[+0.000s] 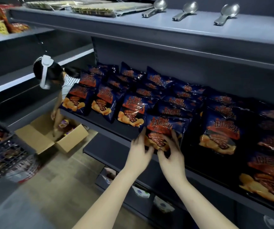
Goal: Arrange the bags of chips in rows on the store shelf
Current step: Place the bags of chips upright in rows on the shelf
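Pinching the bag [164, 128] on the shelf [111, 129], the left hand [139, 152] holds its 7 o'clock corner, the right hand [171, 156] its 5 o'clock.

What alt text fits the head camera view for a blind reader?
A left hand and right hand hold a dark blue chip bag at the front of a store shelf filled with matching bags. Metal spoons lie on the shelf above.

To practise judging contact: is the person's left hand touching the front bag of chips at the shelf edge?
Touching. In the head view the left hand holds the lower left corner of the bag of chips.
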Tool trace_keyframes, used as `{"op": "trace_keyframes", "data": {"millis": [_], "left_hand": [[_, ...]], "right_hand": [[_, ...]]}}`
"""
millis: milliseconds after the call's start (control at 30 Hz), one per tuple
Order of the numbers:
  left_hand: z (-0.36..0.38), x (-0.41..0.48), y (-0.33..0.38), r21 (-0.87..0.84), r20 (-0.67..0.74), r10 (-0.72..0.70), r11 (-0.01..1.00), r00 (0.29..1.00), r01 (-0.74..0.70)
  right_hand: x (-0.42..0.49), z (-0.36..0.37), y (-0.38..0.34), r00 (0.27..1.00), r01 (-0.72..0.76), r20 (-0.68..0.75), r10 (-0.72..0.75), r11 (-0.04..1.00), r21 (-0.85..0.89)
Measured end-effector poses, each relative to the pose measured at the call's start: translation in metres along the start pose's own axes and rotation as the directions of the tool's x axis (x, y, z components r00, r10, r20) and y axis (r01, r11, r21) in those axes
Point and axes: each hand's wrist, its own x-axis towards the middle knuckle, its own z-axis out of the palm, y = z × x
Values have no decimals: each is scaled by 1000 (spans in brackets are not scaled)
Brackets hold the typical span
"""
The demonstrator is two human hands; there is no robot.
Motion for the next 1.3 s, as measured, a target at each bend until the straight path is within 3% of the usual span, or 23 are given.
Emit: {"op": "trace_keyframes", "data": {"millis": [300,500,667,933,1033,1133,1200,1300], "left_hand": [[-1,-2,-7,-112,-75,-61,992,995,52],[1,-11,-5,-133,-191,-7,991,982,-19],[6,-13,-11,-106,-238,86,988,968,-113],[26,-33,9,-75,-383,115,985,917,-155],[43,-40,45,-187,-296,209,944,932,-272],[64,-43,83,-300,-145,323,886,935,-353],[82,-46,106,-397,72,333,875,940,-279],[112,-52,133,-403,408,304,906,861,-129]], "right_hand": [[-12,-11,9,997,-29,-65,34,997,69],[-26,-23,23,989,-94,-108,103,992,85],[-35,-30,25,988,-57,-136,71,993,102],[-49,-74,34,966,-2,-252,53,981,196],[-51,-100,32,940,61,-340,7,980,190],[-54,-133,29,868,108,-492,-67,993,56],[-58,-160,31,779,53,-622,-77,997,-58],[-63,-199,45,675,-156,-733,82,987,-34]]}}
